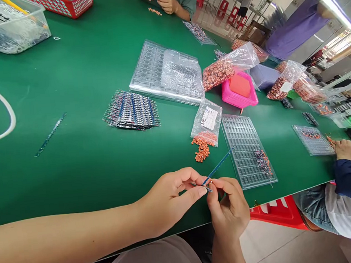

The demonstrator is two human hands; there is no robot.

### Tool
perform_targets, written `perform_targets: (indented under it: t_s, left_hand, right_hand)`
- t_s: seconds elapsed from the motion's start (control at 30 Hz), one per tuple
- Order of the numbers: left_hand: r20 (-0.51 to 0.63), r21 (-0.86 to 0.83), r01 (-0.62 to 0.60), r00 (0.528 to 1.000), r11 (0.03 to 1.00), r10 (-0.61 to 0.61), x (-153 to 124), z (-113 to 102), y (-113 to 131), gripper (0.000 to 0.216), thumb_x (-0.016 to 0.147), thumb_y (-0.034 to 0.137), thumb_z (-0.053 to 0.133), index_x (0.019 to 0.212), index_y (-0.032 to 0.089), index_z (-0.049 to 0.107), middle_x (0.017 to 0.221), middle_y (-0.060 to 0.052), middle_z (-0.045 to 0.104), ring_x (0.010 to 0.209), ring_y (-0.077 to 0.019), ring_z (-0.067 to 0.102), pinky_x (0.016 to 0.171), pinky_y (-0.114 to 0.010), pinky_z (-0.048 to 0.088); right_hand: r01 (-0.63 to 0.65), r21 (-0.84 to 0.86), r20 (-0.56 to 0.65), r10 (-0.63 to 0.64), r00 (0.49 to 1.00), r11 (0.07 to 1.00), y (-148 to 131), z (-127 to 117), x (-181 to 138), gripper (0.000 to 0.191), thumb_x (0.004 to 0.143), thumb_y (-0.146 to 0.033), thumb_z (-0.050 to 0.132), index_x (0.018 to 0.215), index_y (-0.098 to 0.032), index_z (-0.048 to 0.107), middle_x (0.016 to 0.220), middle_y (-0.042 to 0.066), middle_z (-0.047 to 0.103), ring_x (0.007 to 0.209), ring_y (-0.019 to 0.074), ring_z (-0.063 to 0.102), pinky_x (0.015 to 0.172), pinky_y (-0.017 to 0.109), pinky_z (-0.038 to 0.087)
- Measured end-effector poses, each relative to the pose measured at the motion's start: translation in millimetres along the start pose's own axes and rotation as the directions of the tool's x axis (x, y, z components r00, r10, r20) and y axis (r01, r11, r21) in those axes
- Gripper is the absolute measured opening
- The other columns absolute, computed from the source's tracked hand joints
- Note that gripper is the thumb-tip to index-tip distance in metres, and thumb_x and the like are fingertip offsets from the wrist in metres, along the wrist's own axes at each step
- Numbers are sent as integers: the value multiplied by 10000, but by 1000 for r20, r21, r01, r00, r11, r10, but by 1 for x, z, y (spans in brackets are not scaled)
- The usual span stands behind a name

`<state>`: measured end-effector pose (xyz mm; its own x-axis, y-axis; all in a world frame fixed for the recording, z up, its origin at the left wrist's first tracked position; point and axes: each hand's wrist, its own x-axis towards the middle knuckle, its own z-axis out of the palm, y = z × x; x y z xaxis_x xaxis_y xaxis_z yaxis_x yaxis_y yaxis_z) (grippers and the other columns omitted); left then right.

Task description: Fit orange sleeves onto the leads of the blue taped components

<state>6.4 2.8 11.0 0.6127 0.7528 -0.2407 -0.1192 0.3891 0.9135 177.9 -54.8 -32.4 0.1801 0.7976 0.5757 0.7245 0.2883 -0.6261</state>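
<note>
My left hand (176,197) pinches a narrow blue strip (218,167) with small marks along it, near the table's front edge. A thin metal-ended piece (209,190) sticks out between my left fingertips towards my right hand (229,206). My right thumb and fingers are closed at the end of that piece, and what they grip is too small to make out. Just beyond my hands lies a pile of small orange rings (201,150), spilling from a labelled plastic bag (207,122). To the right, a clear slotted tray (246,152) bears a cluster of thin-leaded parts with orange bits (263,162).
A stack of blue-banded leaded strips (132,110) lies left of the bag. Behind are a large clear tray (148,68), a pink basket (240,97) and a bag of copper-coloured parts (219,72). Co-workers' hands (167,3) (347,149) show across and right.
</note>
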Motion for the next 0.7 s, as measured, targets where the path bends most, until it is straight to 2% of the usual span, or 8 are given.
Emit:
perform_targets:
  t_s: [0.2, 0.37, 0.47, 0.57, 0.7]
  left_hand:
    - [-23, -75, 48, 998, 996, -50, 3, -2, 3, 119, 858, 306, 649, 868, 187, 639, 918, -30, 717, 916, -193, 656, 881, -330, 504]
    - [-21, 11, 19, 1000, 1000, -19, 3, -4, 3, 141, 876, 323, 624, 887, 184, 646, 959, -55, 740, 945, -215, 674, 887, -346, 520]
    - [-2, 151, -57, 998, 987, 58, 2, -5, 3, 168, 910, 316, 587, 953, 177, 672, 981, -65, 751, 950, -214, 689, 883, -335, 532]
    - [23, 284, -155, 988, 946, 155, 0, -6, 1, 167, 943, 279, 551, 991, 186, 682, 1000, -58, 758, 954, -201, 699, 887, -320, 534]
    - [63, 413, -341, 936, 845, 346, -1, -7, -7, 112, 945, 183, 532, 947, 207, 642, 1055, -57, 759, 986, -194, 703, 894, -319, 536]
  right_hand:
    - [52, 1, 24, -52, 998, 999, 0, 0, 0, 263, 856, -63, 661, 1032, -258, 675, 855, 27, 679, 733, 166, 655, 569, 286, 525]
    - [71, 44, 48, -73, 996, 996, 0, -1, 0, 303, 857, -37, 654, 1059, -262, 675, 878, 27, 678, 759, 161, 653, 600, 289, 539]
    - [18, 111, 43, -23, 999, 994, 0, -2, 0, 291, 860, -41, 656, 1054, -257, 664, 865, 23, 670, 759, 158, 648, 604, 285, 538]
    - [-78, 128, 69, 70, 995, 989, 0, -2, 0, 184, 872, -79, 660, 964, -238, 656, 803, 10, 659, 706, 148, 630, 573, 267, 511]
    - [-122, 116, 84, 113, 990, 986, -1, -2, -1, 101, 892, -126, 641, 879, -226, 644, 779, 8, 668, 682, 146, 634, 555, 255, 497]
